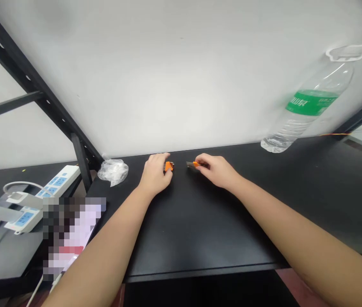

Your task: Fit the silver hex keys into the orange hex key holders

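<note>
Over the black tabletop (197, 238), my left hand (154, 175) curls around a small orange holder with short metal rods in it, which looks like a hex key set (168, 166). Its thumb is against the near edge, and the index finger stretches out past the far side. To the right, my right hand (214, 169) pinches a second small orange piece (195, 163) between thumb and fingers. Thin metal rods (189, 164) stick out of that piece to the left. A narrow gap separates the two orange things. My palms hide part of each.
A crumpled clear plastic bag (113, 171) lies left of my hands. Back right, against the white wall, a large water bottle (299, 115) with a green label stands. A power strip (59, 181) with plugged-in chargers and a blurred-out screen (81, 228) are at left, beside a black metal frame (48, 100).
</note>
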Available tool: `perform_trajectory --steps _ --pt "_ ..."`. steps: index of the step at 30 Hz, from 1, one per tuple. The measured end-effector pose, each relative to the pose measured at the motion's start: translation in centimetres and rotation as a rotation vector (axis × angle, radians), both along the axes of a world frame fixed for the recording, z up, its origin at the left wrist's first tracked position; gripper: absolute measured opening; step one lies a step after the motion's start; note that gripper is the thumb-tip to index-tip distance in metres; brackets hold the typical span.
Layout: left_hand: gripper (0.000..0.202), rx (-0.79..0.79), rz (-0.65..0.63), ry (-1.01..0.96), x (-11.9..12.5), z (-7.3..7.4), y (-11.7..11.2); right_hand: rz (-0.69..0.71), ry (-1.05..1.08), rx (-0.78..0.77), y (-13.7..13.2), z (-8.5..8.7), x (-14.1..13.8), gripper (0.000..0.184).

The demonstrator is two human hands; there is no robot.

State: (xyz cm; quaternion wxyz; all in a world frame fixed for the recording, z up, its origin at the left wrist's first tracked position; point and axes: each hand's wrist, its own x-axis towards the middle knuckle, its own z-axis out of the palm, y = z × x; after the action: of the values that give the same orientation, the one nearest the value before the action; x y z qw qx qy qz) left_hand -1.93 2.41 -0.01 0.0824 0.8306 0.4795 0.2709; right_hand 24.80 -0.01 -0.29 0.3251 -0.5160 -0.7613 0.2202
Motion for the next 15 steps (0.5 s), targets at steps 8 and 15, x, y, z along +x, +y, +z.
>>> perform_trajectory --steps 8,15 --pt "0.056 -0.145 0.031 0.134 -0.9 -1.6 1.5 -0.032 -0.484 0.115 1.7 -1.2 3.2 0.016" --pt "0.061 -0.257 0.002 0.025 -0.1 -0.5 0.6 -0.029 -0.477 0.234 -0.1 -0.2 -0.1 0.021"
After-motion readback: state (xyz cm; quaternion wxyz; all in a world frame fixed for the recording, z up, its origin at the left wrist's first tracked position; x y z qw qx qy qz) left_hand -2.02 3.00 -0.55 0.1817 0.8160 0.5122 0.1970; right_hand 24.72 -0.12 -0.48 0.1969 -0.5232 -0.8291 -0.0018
